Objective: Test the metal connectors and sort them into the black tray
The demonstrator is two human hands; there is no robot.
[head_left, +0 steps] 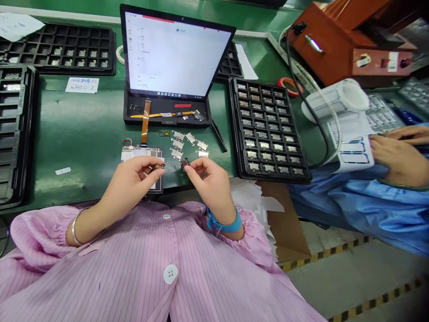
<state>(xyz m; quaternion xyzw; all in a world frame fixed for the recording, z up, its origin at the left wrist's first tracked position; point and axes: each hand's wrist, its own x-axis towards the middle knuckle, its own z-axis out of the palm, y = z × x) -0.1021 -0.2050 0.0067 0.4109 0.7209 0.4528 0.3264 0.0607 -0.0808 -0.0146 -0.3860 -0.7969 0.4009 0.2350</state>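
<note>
My left hand (137,176) pinches a small copper-and-dark electronic part (158,167) over a circuit board (134,153). A small dark electronic module (184,164) sits between the thumb and fingertips of my right hand (210,183), a short way to the right. An orange flex cable (145,123) runs from the board up toward the screen (174,53). Several small silvery modules (177,144) lie loose on the green mat just beyond my right hand. My fingers partly hide both held parts, so their exact kind is unclear.
A black compartment tray (236,129) filled with silvery modules stands to the right. More black trays (112,51) lie at the left and back left. A co-worker's hands (398,154) rest on printed sheets (355,150) at far right, near an orange-brown machine (342,49) and cables.
</note>
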